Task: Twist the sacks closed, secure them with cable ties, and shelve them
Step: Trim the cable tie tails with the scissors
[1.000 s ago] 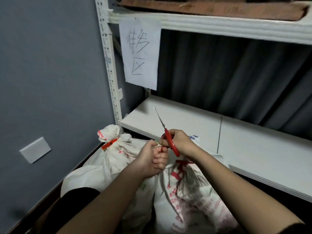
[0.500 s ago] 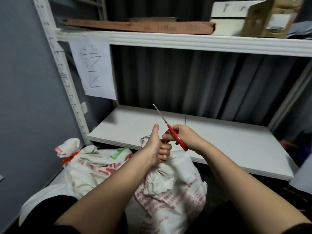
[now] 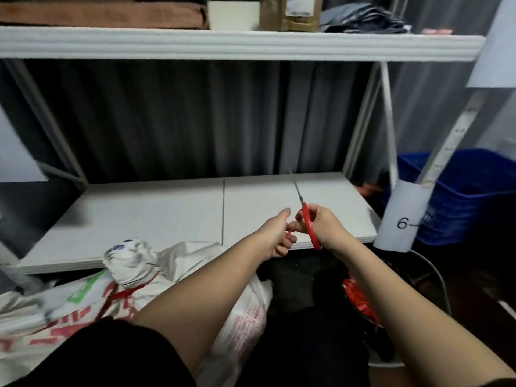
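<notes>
With the tied sack (image 3: 131,263) beside me, my right hand (image 3: 321,227) grips red scissors (image 3: 308,227) while my left hand (image 3: 275,236) pinches a trimmed red scrap, ready for shelving

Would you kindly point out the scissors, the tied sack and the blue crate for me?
scissors (image 3: 309,229): head view, on the red handle in the right hand.
tied sack (image 3: 131,261): head view, on the bunched top above its red tie.
blue crate (image 3: 463,202): head view, on its front wall.
</notes>
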